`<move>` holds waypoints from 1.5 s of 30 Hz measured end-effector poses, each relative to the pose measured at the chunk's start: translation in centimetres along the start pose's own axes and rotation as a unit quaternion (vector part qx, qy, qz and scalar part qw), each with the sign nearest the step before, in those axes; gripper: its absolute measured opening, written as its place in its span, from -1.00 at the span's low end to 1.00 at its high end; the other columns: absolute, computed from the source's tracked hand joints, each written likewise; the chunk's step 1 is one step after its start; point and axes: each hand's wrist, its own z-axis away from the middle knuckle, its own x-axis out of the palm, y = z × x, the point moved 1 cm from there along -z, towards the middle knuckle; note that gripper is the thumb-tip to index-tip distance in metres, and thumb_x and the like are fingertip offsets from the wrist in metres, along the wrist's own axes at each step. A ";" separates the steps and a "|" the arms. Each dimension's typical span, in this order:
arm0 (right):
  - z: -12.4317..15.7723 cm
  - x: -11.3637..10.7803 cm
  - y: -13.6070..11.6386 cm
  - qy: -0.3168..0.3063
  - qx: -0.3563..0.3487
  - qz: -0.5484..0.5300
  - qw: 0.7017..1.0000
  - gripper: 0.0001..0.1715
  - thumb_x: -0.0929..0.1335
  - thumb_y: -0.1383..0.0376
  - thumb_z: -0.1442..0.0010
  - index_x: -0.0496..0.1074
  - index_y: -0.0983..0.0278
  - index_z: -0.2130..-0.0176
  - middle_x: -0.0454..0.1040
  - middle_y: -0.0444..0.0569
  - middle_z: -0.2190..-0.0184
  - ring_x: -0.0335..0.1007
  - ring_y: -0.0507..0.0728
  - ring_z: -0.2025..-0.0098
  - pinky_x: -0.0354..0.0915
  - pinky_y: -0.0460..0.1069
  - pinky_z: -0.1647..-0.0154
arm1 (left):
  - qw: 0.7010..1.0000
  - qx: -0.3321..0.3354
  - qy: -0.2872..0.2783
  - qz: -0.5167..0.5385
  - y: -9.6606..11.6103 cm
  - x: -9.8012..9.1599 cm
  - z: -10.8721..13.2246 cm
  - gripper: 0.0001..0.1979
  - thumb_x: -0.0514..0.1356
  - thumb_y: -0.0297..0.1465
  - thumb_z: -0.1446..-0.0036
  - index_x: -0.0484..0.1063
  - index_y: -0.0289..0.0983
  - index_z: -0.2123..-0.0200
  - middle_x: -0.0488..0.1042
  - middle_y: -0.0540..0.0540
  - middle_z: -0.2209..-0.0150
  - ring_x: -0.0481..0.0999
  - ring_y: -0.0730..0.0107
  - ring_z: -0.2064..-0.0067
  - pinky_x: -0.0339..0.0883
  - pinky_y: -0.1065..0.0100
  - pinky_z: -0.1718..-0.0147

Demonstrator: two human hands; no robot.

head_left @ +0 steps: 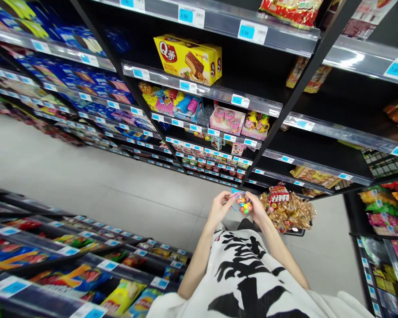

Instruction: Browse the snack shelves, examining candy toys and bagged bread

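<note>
Both hands meet in front of my waist around a small clear pack of colourful round candies (pixel 244 204) with a blue top. My left hand (pixel 221 206) pinches the pack at its left edge, thumb and fingers pressed together. Around its right side my right hand (pixel 256 207) is closed, with part of the fingers hidden behind the pack. Just right of my right hand is a heap of gold-wrapped packages (pixel 293 212) with a red-and-white packet (pixel 278 193) on top.
Ahead stands a tall black shelf with price tags, bearing a yellow cake box (pixel 189 59) and pink candy boxes (pixel 227 119). Snack bags (pixel 124 297) fill a low shelf at lower left. Grey tiled floor (pixel 132 194) runs between. Another rack (pixel 384 207) stands at right.
</note>
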 end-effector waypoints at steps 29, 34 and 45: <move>0.9 2.7 -7.2 -0.010 -0.118 0.127 0.985 -0.58 0.54 0.11 -0.14 0.57 0.15 0.02 0.58 -0.10 0.30 0.53 0.14 0.29 0.39 -0.04 0.37 | 0.964 -0.082 -0.214 0.134 0.0 3.3 4.4 -0.49 0.31 -0.01 -0.23 0.68 -0.37 0.10 0.70 -0.34 0.09 0.68 -0.14 0.00 0.47 -0.12 -0.13; 1.5 3.4 -7.5 -0.017 -0.127 0.130 0.983 -0.59 0.54 0.11 -0.15 0.57 0.16 0.03 0.58 -0.11 0.32 0.52 0.12 0.31 0.39 -0.05 0.37 | 0.964 -0.080 -0.216 0.136 0.3 3.1 4.7 -0.47 0.32 0.01 -0.21 0.69 -0.36 0.08 0.69 -0.33 0.07 0.68 -0.15 0.01 0.46 -0.12 -0.12; 1.6 3.4 -7.4 -0.025 -0.065 0.110 0.992 -0.54 0.54 0.05 -0.12 0.51 0.17 0.04 0.56 -0.13 0.33 0.45 0.06 0.37 0.25 -0.12 0.48 | 0.964 -0.066 -0.236 0.107 0.3 2.6 4.8 -0.50 0.29 -0.04 -0.26 0.70 -0.38 0.09 0.69 -0.34 0.07 0.67 -0.18 -0.03 0.30 -0.15 -0.27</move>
